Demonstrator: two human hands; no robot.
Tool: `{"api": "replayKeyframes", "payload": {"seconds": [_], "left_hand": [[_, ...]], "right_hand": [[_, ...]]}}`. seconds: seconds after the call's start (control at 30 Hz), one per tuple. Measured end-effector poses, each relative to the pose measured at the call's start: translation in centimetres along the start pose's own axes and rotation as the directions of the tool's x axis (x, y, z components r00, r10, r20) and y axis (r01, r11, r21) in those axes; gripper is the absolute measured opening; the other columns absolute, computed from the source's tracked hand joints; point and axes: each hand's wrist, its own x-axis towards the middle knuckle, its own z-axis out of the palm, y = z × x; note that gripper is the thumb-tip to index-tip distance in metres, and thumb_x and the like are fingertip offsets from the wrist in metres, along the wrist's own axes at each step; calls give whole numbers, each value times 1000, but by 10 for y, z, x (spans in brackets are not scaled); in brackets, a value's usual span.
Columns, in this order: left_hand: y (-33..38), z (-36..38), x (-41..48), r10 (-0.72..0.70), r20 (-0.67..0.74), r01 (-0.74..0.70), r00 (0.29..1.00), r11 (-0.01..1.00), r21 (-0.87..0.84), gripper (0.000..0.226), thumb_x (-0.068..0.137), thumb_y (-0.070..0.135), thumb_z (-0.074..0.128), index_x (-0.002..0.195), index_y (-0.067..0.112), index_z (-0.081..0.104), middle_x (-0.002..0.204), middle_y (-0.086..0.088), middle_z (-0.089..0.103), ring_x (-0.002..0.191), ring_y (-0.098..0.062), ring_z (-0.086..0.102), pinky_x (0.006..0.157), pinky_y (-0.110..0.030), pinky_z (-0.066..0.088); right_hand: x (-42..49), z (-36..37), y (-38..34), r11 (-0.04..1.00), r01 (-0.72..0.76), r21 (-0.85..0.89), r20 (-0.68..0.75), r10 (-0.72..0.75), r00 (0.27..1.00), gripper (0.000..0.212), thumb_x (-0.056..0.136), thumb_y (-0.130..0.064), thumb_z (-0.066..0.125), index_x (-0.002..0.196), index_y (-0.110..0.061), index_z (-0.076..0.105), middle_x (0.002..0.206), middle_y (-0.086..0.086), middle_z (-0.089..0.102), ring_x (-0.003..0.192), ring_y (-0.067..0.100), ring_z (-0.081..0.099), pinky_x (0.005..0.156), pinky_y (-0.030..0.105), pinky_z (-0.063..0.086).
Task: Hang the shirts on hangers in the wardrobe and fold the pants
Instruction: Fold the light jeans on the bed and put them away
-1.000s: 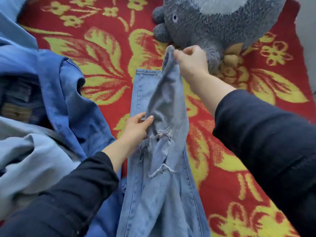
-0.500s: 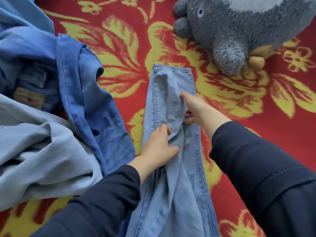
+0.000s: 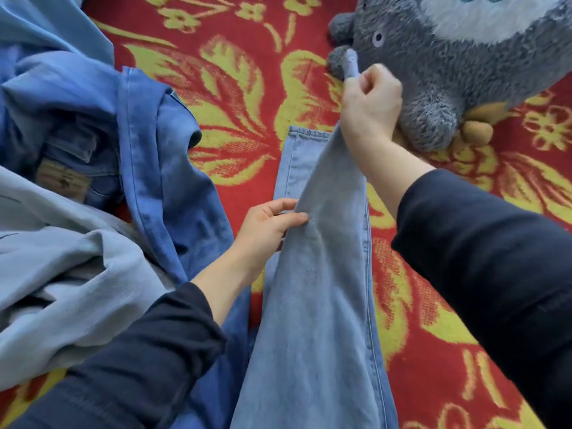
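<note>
Two hands lift one leg of the light blue pants (image 3: 315, 305)

At 9 o'clock in the view lies a heap of clothes: a pale grey-blue garment (image 3: 62, 274) towards 8 o'clock, a pair of darker jeans (image 3: 80, 150) with a tan waistband patch tucked behind it, and a mid-blue denim garment (image 3: 167, 181) draped over both, its long edge running down towards 6 o'clock. All of this rests on a red blanket (image 3: 241, 88) with yellow flowers and leaves.

Just right of the heap, near the centre, the left hand (image 3: 266, 224) comes out of a dark sleeve (image 3: 139, 360) and pinches the left edge of the raised pant leg, thumb above and fingertips on the cloth. The pants run from 6 o'clock up towards 12; one leg lies flat on the blanket with its hem at the centre, and the other rises over it as a taut sheet.

At 1 o'clock the right hand (image 3: 371, 103) is curled tight round the end of that raised leg, a tip of denim poking out above the fist. Behind it, at 1 to 2 o'clock, sits a grey plush toy (image 3: 433, 72) with a pale belly, on the blanket just beyond the flat hem
</note>
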Motion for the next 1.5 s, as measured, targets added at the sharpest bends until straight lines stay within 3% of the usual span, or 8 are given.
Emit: {"api": "replayKeyframes", "payload": {"seconds": [0.1, 0.17, 0.27, 0.67, 0.87, 1.03, 1.3, 1.5], "left_hand": [[-14, -6, 5, -43, -181, 45, 983, 999, 4, 17, 90, 0, 58, 97, 10, 70, 76, 1, 72, 62, -8, 66, 54, -18, 52], [-24, -13, 8, -100, -241, 107, 965, 994, 16, 20, 91, 1, 56, 104, 9, 69, 86, -4, 73, 71, -13, 68, 63, -22, 56], [-33, -22, 13, -112, -236, 128, 965, 990, 54, 20, 90, 2, 57, 100, 10, 72, 91, -7, 75, 80, -18, 70, 74, -29, 59], [-39, -25, 25, -84, -274, 144, 958, 968, 205, 13, 92, 14, 61, 100, 12, 71, 91, -3, 74, 84, -15, 71, 74, -27, 56], [-44, -24, 26, -39, -292, 91, 955, 982, 168, 12, 94, 15, 60, 88, 15, 71, 87, -6, 74, 79, -18, 68, 79, -32, 55], [-47, -25, 33, -68, -306, 136, 950, 969, 209, 11, 91, 20, 65, 86, 13, 72, 88, -5, 74, 82, -20, 69, 79, -33, 57], [-50, -26, 39, -68, -328, 160, 942, 952, 262, 12, 89, 25, 67, 84, 14, 71, 84, -2, 73, 80, -20, 69, 78, -34, 57], [-52, -26, 38, -42, -320, 131, 946, 957, 261, 16, 90, 24, 67, 86, 9, 71, 84, -4, 73, 80, -20, 70, 74, -33, 58]], "right_hand": [[-10, 14, 14, 994, -103, -42, 434, 111, 894, 24, 91, -34, 56, 103, -17, 68, 98, -5, 64, 93, 11, 56, 86, 25, 45], [-18, 11, 37, 973, -189, -129, 513, 229, 827, 24, 87, -29, 57, 97, -12, 71, 85, 0, 59, 81, 17, 50, 73, 28, 45], [-33, -4, 79, 924, -197, -327, 441, 334, 833, 19, 79, -8, 47, 60, -11, 46, 62, 8, 39, 68, 18, 34, 56, 28, 28], [-60, 16, 104, 881, -437, -183, 516, 464, 720, 37, 86, -15, 62, 58, -16, 37, 57, 7, 36, 55, 20, 35, 53, 29, 33], [-37, -8, 116, 942, -302, -144, 9, 307, 952, 9, 94, -18, 44, 88, -13, 41, 74, 0, 49, 81, 26, 47, 65, 32, 27], [-31, -19, 140, 815, -536, -221, 247, 579, 778, 21, 82, -11, 56, 66, -9, 42, 67, 4, 40, 56, 19, 38, 48, 26, 29], [-3, -2, 113, 870, -490, -57, 220, 490, 844, 27, 79, -2, 51, 63, -21, 43, 63, -1, 39, 60, 18, 34, 53, 30, 29], [-20, -14, 127, 858, -401, -320, 223, 480, 849, 41, 87, -21, 58, 126, -9, 53, 124, 10, 58, 112, 30, 55, 89, 35, 47]]}}
